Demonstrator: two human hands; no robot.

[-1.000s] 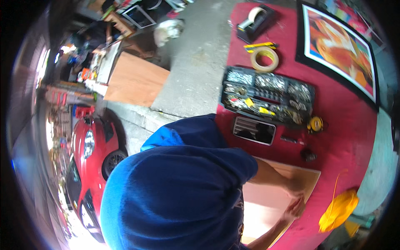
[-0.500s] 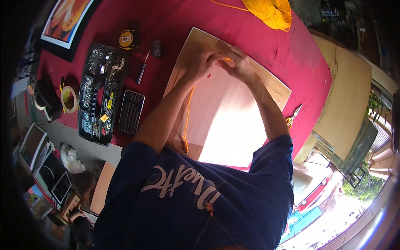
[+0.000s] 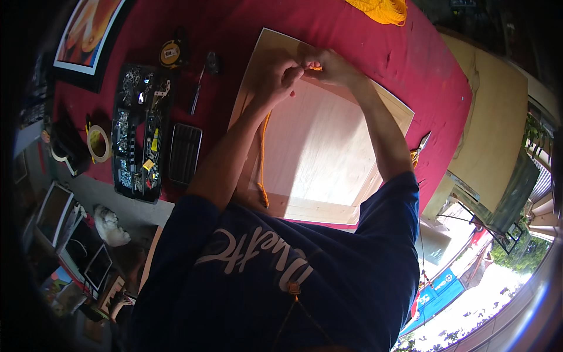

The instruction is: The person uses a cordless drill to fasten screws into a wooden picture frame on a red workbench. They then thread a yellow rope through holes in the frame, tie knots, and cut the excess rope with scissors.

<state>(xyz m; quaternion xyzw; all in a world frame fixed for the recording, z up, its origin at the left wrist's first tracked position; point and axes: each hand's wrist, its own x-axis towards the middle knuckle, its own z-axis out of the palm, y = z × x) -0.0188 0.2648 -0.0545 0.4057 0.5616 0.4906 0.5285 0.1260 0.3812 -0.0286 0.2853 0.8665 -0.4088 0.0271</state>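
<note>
A wooden framed panel (image 3: 311, 141) lies on the red-covered table in front of me, with sunlight across its lower right part. Over its far edge my left hand (image 3: 281, 78) and my right hand (image 3: 333, 68) meet, fingers pinched together. A short bit of orange cord (image 3: 263, 152) shows between the fingertips. The rest runs from beneath my left wrist down the panel's left side, ending in a thicker, knotted-looking part close to my shirt. Fingers hide how the cord is looped or tied up there.
A coil of yellow-orange cord (image 3: 382, 9) sits at the table's far edge. Scissors (image 3: 421, 146) lie right of the panel. To the left are a screwdriver (image 3: 198, 94), tape measure (image 3: 170, 53), hardware organizer (image 3: 141, 132), black tray (image 3: 186, 154), masking tape roll (image 3: 98, 144) and framed picture (image 3: 88, 41).
My hands have drawn closer together, fingertips now touching, and less cord shows between them. The whole view has shifted slightly, so the coil sits higher in the picture.
</note>
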